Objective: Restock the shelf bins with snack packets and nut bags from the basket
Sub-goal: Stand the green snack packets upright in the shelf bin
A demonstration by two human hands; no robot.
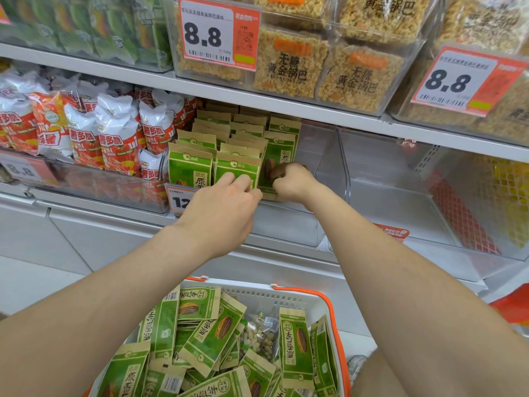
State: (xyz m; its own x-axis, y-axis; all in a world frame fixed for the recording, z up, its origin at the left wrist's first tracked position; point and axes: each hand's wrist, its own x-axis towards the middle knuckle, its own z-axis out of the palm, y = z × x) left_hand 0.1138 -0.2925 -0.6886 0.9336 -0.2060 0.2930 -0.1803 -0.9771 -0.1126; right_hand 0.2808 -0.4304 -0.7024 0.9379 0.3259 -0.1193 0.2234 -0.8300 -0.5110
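Green and tan sunflower-seed packets (190,164) stand in rows inside a clear shelf bin (329,156) on the middle shelf. My left hand (223,207) reaches to the front row, its fingertips curled over the top of a front packet (237,167). My right hand (292,179) grips the lower part of the rightmost packet (279,156), which stands upright at the edge of the rows. Below, a white basket with orange rim (329,305) holds several more green seed packets (211,336) and a clear bag of nuts (260,336).
Red and white tomato snack bags (114,138) fill the bin to the left. A clear bin (400,196) to the right holds nothing visible. Rice-crust packs (289,64) with 8.8 price tags (217,32) sit on the shelf above. The basket is just below my forearms.
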